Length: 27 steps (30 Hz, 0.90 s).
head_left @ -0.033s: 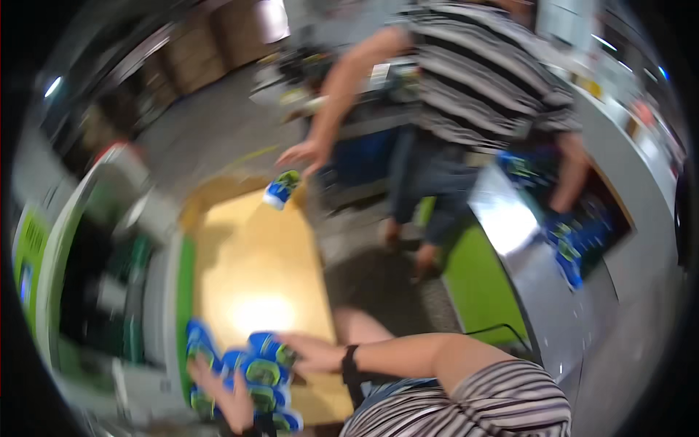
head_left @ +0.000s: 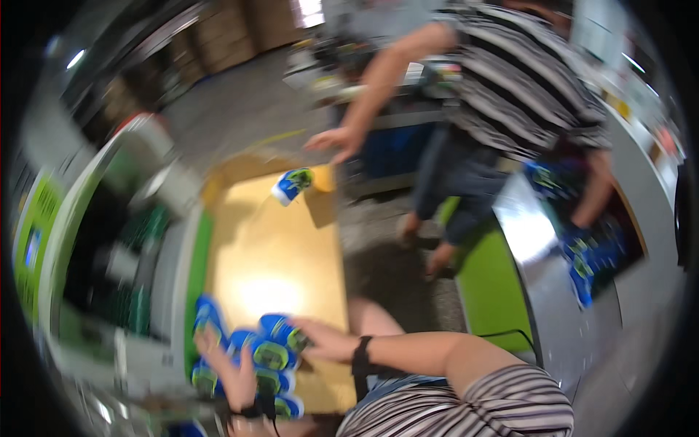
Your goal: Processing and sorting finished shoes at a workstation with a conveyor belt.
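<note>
Several blue shoes with yellow-green linings are bunched on the near end of a pale wooden table (head_left: 244,247). My left hand (head_left: 231,375) is over the left part of the bunch, its fingers and thumb apart, next to a blue shoe (head_left: 209,315) at the table's left edge. With my right hand (head_left: 325,341) I grip the lined end of another blue shoe (head_left: 275,325), at the bunch's upper right. More shoes lie between my hands, one showing its green lining (head_left: 270,356). A single shoe (head_left: 293,186) sits at the table's far end.
A person in a striped shirt (head_left: 520,80) stands beyond the table, one hand (head_left: 336,142) near the lone shoe, the other by shoes (head_left: 581,269) on a metal surface (head_left: 535,240) at right. A green-and-white machine (head_left: 87,182) stands left. A green panel (head_left: 495,291) lies right.
The whole view has shifted, so everything sits farther right in it. The other person's hand has drawn away from the lone shoe. My hands keep their places at the bunched shoes.
</note>
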Tool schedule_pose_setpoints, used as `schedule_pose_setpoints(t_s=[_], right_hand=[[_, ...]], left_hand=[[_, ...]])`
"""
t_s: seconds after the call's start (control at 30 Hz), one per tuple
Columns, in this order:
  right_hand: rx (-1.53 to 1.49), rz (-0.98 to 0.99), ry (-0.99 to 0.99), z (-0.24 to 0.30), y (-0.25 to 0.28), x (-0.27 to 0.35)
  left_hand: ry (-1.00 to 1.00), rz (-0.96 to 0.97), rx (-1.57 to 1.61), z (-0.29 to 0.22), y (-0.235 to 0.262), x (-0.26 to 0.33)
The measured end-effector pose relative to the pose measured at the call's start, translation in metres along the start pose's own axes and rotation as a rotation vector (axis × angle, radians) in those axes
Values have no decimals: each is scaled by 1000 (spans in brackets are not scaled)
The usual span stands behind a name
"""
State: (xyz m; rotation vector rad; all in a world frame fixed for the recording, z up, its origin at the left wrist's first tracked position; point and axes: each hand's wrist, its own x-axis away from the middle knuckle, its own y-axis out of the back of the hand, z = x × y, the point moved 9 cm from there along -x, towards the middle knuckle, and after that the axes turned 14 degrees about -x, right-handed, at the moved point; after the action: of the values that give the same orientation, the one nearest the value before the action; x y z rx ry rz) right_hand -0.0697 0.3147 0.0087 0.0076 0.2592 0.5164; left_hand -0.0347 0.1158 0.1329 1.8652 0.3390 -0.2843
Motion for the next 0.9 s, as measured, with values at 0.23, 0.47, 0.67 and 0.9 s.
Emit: schedule_pose_setpoints(t_s=[0.23, 0.47, 0.67, 0.9], right_hand=[[106, 28, -49, 8, -9, 15], [124, 28, -55, 9, 3, 13], [145, 52, -72, 9, 1, 10], [158, 46, -101, 5, 3, 9]], left_hand=[[130, 67, 129, 46, -51, -76], [215, 303, -198, 88, -118, -164], [231, 202, -244, 96, -159, -233], [245, 176, -257, 40, -203, -243]])
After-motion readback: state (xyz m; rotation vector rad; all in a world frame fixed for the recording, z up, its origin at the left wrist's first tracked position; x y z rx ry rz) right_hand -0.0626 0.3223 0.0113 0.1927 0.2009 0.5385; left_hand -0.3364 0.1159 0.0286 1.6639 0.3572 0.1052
